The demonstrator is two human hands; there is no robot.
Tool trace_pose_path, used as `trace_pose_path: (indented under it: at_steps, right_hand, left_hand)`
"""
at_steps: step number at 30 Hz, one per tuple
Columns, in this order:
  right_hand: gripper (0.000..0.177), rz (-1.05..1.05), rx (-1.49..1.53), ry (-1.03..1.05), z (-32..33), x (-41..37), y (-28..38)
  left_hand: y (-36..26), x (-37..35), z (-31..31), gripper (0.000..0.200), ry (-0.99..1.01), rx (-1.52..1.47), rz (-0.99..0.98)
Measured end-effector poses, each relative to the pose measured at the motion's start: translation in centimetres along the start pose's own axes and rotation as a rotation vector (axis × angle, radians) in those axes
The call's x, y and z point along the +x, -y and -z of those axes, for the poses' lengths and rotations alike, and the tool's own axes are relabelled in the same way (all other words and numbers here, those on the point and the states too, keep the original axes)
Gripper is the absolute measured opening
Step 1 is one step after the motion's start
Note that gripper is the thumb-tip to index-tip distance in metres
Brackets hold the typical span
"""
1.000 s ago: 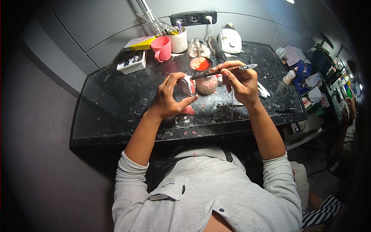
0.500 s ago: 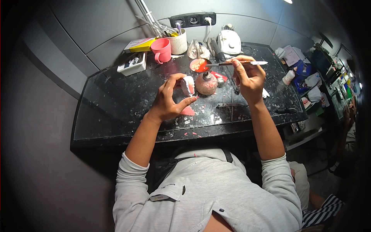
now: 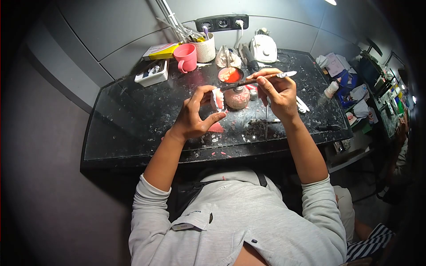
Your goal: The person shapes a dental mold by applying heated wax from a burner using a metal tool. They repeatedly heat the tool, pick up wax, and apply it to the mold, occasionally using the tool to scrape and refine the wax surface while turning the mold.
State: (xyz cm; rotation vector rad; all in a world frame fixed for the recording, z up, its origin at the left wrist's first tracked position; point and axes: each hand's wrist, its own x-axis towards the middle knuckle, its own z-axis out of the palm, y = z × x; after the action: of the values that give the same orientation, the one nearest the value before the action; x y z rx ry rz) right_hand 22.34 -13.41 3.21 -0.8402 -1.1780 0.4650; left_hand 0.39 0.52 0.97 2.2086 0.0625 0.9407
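Observation:
My left hand (image 3: 191, 114) grips a dental model (image 3: 217, 99), white with pink wax on it, between thumb and fingers above the bench. In my right hand (image 3: 280, 94) is a wax knife (image 3: 249, 82), its dark blade end pointing left and reaching the top of the model. Its pale end sticks out past my fingers to the right. Just behind the blade sits a small pan of melted red-pink wax (image 3: 230, 75). Below the pan stands a round, wax-spattered burner (image 3: 237, 98), partly covered by the knife. A pink wax sheet (image 3: 216, 127) lies under my left hand.
At the back of the black bench (image 3: 120, 133) stand a pink mug (image 3: 185, 57), a tool-filled holder (image 3: 205, 49), a white tray (image 3: 152, 73) and a white device (image 3: 263, 48). Metal instruments (image 3: 265, 121) lie right of centre. Another person's hand (image 3: 401, 128) shows at far right.
My right hand has moved the wax knife left and down, from over the wax pan to the top of the model. My left hand has stayed nearly still, turning the model slightly.

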Motion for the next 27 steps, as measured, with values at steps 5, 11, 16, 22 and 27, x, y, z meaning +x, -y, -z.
trace_pose_path:
  at_steps: [5,11,16,22,27]
  right_hand:
    - [0.012,0.003,0.012,0.0,-0.2,-0.1,0.2]
    - [0.012,0.009,0.003,0.001,0.0,-0.1,0.1]
    - [0.011,-0.004,-0.01,-0.003,0.0,-0.2,0.2]
    - [0.009,0.041,-0.12,-0.186,1.5,0.3,-0.1]
    - [0.009,-0.03,-0.275,-0.253,1.6,0.5,0.4]
  left_hand:
    - [-0.1,0.0,0.0,0.059,0.012,-0.018,0.023]
    - [-0.2,0.0,0.0,0.06,0.011,-0.006,0.021]
    - [-0.2,0.0,0.1,0.061,0.036,-0.008,0.045]
    - [0.3,-0.1,0.2,0.058,0.039,-0.07,0.07]
    - [-0.1,0.3,1.3,0.051,0.083,-0.715,0.241]
